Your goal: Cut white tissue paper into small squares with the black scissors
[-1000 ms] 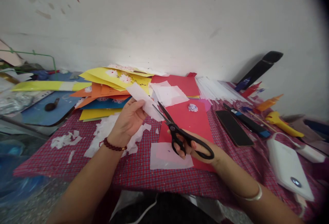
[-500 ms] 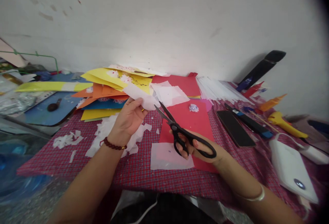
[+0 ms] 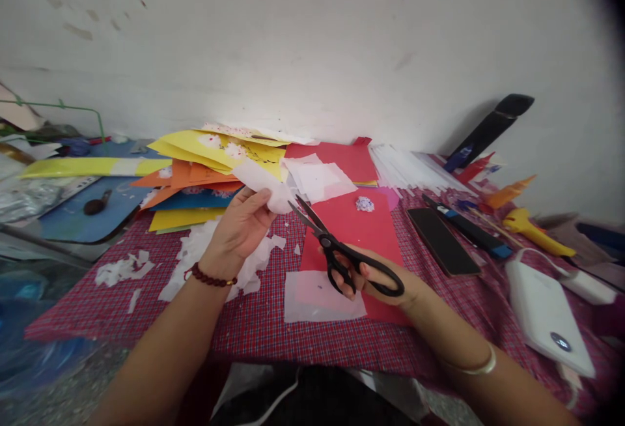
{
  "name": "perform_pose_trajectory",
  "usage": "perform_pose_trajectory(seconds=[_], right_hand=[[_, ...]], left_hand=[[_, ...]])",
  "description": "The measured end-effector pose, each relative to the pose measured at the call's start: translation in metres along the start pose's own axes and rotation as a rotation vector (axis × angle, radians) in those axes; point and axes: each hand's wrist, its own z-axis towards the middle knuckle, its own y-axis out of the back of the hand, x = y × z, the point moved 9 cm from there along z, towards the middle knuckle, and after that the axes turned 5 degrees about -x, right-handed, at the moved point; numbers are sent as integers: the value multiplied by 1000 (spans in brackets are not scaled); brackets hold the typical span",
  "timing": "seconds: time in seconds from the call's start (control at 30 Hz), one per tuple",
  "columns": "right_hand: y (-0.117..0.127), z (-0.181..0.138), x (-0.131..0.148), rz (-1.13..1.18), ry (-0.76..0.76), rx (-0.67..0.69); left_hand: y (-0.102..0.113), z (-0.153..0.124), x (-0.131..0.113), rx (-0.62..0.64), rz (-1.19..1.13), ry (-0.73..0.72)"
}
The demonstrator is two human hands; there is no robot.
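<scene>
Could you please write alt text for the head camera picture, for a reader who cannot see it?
A person's left hand holds up a piece of thin white paper, and the right hand holds black scissors with blades slightly open near its edge. Below lie a red sheet and white scraps on a checked tablecloth.

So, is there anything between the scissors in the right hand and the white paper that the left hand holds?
Nothing visible. The open blades of the scissors in the right hand point straight at the white paper, and their tips are at its edge. The left hand pinches the paper farther back.
</scene>
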Motion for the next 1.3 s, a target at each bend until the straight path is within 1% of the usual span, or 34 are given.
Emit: perform_pose_trajectory(seconds=[0.27, 0.5, 0.67, 0.87, 1.03, 1.17, 1.3], right_hand=[[-2, 1, 5, 25, 44, 14], [0, 0, 1, 6, 19, 2], [-2, 1, 1, 21, 6, -2], [-5, 4, 7, 115, 10, -32], [-5, 4, 7, 102, 17, -36], [-5, 5, 3, 87, -3, -34], [-5, 5, 5, 82, 6, -41]], left_hand=[[1, -3, 13, 5, 42, 119], [-1, -5, 11, 13, 96, 88], [-5, -9, 19, 23, 105, 92], [-9, -12, 30, 53, 112, 123], [-8, -13, 33, 53, 110, 136], [-7, -12, 36, 41, 103, 142], [-3, -11, 34, -6, 84, 122]])
